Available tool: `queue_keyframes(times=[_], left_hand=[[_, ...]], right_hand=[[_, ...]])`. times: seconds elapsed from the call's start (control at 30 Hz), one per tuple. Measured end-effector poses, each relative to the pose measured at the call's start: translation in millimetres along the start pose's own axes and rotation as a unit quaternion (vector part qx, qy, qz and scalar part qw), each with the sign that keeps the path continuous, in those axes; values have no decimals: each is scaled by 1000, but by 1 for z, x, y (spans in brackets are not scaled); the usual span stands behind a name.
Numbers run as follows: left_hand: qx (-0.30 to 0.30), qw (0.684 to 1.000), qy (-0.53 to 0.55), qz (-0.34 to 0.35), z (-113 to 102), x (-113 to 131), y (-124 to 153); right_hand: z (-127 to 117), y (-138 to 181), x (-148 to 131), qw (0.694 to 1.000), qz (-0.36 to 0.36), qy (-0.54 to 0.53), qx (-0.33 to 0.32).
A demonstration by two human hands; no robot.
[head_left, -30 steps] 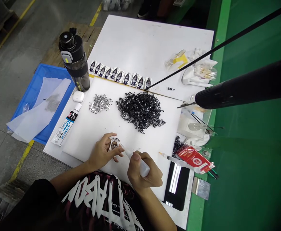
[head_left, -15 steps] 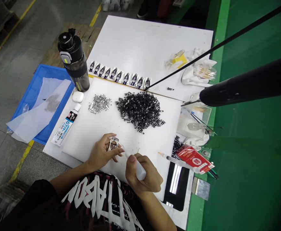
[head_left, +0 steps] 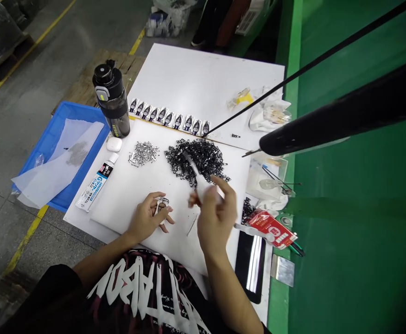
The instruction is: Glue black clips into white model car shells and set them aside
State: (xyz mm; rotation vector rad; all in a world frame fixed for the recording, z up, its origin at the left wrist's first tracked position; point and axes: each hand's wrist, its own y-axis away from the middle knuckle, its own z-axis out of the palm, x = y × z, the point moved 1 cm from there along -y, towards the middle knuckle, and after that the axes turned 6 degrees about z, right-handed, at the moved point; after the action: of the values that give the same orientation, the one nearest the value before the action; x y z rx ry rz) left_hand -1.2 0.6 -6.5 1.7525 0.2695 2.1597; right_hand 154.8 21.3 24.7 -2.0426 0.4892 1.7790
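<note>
Left fingers [head_left: 162,215] pinch a small silvery piece [head_left: 161,203] at the white board [head_left: 119,204]'s seven o'clock; right fingers [head_left: 210,199] grip a squeeze bottle [head_left: 202,184], nozzle toward eleven. At nine, a tube [head_left: 96,186] bears a blue "G".

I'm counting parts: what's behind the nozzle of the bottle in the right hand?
Behind the nozzle is the pile of small black parts; those directly behind it are covered, so their number can't be told.
</note>
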Motion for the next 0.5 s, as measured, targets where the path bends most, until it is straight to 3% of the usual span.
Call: queue_keyframes(times=[0.03, 0.13, 0.33, 0.4, 0.5], left_hand=[[1, 1000, -4, 5, 0, 0, 0], [1, 1000, -19, 17, 2, 2, 0], [-13, 998, -42, 52, -1, 0, 2], [-12, 997, -42, 58, -3, -1, 2], [-13, 997, -36, 60, -4, -2, 2]], right_hand=[[6, -5, 1, 999, 8, 14, -42], [23, -16, 14, 988, -54, 87, -112], [47, -22, 44, 960, -137, 167, -181], [40, -17, 39, 953, -148, 190, -183], [8, -3, 15, 949, -160, 219, -160]])
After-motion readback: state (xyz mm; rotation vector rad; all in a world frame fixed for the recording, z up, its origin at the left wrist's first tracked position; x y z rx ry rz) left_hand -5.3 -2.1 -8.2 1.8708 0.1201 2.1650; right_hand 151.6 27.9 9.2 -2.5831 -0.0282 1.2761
